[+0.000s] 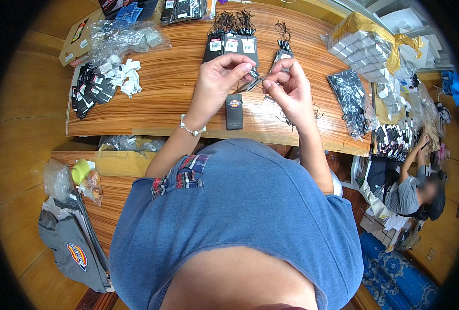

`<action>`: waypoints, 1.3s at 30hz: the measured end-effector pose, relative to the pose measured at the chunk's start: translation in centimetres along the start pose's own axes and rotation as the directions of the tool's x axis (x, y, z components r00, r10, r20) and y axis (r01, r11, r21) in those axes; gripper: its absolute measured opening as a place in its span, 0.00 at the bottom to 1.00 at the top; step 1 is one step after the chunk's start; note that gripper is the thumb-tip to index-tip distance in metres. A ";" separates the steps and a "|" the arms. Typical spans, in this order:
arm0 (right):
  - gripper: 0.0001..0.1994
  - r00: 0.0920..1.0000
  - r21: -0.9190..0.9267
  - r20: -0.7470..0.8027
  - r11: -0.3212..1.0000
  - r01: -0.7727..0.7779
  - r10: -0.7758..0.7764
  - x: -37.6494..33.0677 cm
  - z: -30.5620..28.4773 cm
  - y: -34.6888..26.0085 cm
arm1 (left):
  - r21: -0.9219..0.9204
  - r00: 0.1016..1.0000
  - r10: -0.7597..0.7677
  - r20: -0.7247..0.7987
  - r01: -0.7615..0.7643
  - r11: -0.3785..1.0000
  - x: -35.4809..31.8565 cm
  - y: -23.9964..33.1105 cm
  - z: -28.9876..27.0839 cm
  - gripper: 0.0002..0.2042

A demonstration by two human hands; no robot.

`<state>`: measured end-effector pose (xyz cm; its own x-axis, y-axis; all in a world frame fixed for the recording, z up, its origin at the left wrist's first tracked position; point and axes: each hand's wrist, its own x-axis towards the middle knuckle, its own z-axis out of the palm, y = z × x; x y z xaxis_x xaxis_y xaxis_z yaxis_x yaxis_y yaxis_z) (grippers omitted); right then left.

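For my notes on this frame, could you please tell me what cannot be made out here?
- Head view: the small dark tag between the left hand and right hand; fingers cover most of it.
- Any string on it: too thin.
- Table's near edge: hidden by the person's blue shirt.

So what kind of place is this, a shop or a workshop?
Probably a small packing or tagging workshop: rows of dark hang tags lie on a long wooden table, with clear plastic bags and a stack of white boxes.

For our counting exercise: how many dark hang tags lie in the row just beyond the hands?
3, side by side: the left tag, the middle tag and the right tag, on the wooden table. More may sit stacked underneath.
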<state>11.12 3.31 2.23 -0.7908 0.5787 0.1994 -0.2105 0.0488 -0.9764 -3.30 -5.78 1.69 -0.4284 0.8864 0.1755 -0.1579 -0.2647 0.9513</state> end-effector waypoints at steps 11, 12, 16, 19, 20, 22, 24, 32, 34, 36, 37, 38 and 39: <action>0.10 1.000 0.071 0.016 0.997 -0.025 0.024 0.0 -0.4 0.5 | -0.003 0.997 -0.041 0.058 0.042 0.999 0.1 -0.4 -0.1 0.06; 0.10 0.999 0.076 0.008 0.997 -0.033 0.033 0.0 -0.4 0.5 | -0.008 0.997 -0.043 0.057 0.044 0.999 0.2 -0.5 -0.2 0.07; 0.10 0.998 0.132 -0.030 0.990 -0.042 0.046 -0.2 0.3 1.0 | -0.017 0.997 -0.059 0.050 0.060 0.998 0.3 -0.9 -0.2 0.07; 0.10 0.996 0.108 -0.086 0.994 0.010 0.000 -0.3 1.0 1.1 | 0.000 0.998 -0.059 0.020 0.059 0.998 0.2 -1.0 -0.3 0.06; 0.09 0.994 0.090 -0.101 0.995 0.042 -0.033 -0.3 1.0 1.3 | -0.015 0.998 -0.059 0.022 0.060 0.998 0.2 -1.1 -0.3 0.06; 0.09 0.991 0.065 -0.117 0.995 0.070 -0.062 -0.3 1.1 1.4 | -0.044 0.998 -0.060 0.024 0.061 0.997 0.2 -1.2 -0.3 0.06; 0.09 0.991 0.049 -0.118 0.997 0.063 -0.056 -0.3 1.2 1.3 | -0.037 0.997 -0.067 0.036 0.068 0.997 0.2 -1.0 -0.4 0.07; 0.10 0.999 0.116 -0.039 0.993 0.012 -0.008 -0.6 0.7 0.9 | -0.093 0.992 -0.093 0.084 0.100 0.991 -0.4 -0.5 -0.2 0.07; 0.10 1.000 0.117 -0.025 0.993 0.007 -0.004 -0.6 0.6 0.9 | -0.109 0.990 -0.098 0.103 0.109 0.988 -0.5 -0.5 -0.3 0.07; 0.10 1.000 0.116 -0.015 0.993 -0.003 0.004 -0.8 0.5 0.9 | -0.114 0.987 -0.108 0.119 0.121 0.986 -0.6 -0.5 -0.3 0.07; 0.11 1.000 0.112 -0.007 0.994 -0.004 0.004 -0.8 0.5 0.9 | -0.109 0.986 -0.115 0.124 0.128 0.986 -0.7 -0.3 -0.2 0.07; 0.11 1.000 0.107 0.000 0.994 -0.004 0.004 -0.8 0.5 1.0 | -0.104 0.984 -0.122 0.128 0.135 0.985 -0.8 -0.2 -0.2 0.07; 0.11 1.000 0.102 0.008 0.995 -0.005 0.004 -0.8 0.5 1.0 | -0.107 0.985 -0.123 0.117 0.136 0.985 -1.0 -0.2 -0.1 0.07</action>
<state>11.25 2.47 1.10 -0.7963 0.5724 0.1958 -0.2640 -0.0375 -0.9638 -2.99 -6.64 1.30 -0.2988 0.9505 0.0853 -0.3092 -0.1810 0.9336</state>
